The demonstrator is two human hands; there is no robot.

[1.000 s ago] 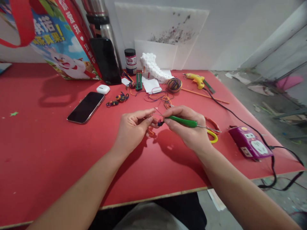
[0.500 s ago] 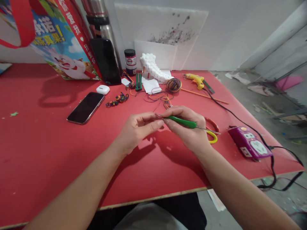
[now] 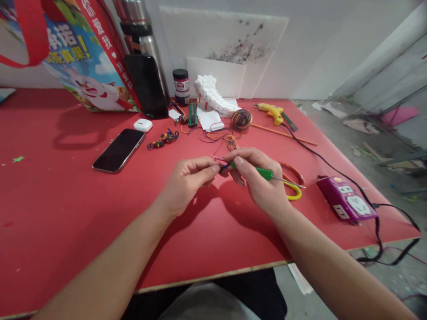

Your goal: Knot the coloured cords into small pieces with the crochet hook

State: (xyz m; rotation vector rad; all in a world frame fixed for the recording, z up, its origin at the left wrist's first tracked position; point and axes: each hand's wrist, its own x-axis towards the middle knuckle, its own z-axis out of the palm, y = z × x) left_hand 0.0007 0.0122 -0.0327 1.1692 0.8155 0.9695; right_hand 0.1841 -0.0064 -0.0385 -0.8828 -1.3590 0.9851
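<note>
My left hand (image 3: pixel 187 182) pinches a small piece of dark blue yarn work (image 3: pixel 225 167) between thumb and forefinger. Closed round a green-handled crochet hook (image 3: pixel 263 173), my right hand (image 3: pixel 260 175) is just to the right, its fingertips near the yarn. The hook's thin metal end sticks out to the right, over scissors with red and yellow handles (image 3: pixel 294 192). Behind the hands, loose multicoloured yarn (image 3: pixel 220 136) lies beside a yarn ball (image 3: pixel 242 119). A knotted dark and orange yarn piece (image 3: pixel 163 139) rests to the left.
On the red table (image 3: pixel 83 222) are a phone (image 3: pixel 119 150), a white earphone case (image 3: pixel 143 125), a yellow glue gun (image 3: pixel 271 112) and a purple power socket (image 3: pixel 347 199) with a black cable. A bag (image 3: pixel 93 80), steel flask (image 3: pixel 150 44), jar (image 3: pixel 181 86) and white woven piece (image 3: pixel 215 95) stand behind.
The dark blue yarn piece now shows between my hands. My right thumb has lifted onto the green handle, and my left fingertips have drawn slightly left, away from the right hand.
</note>
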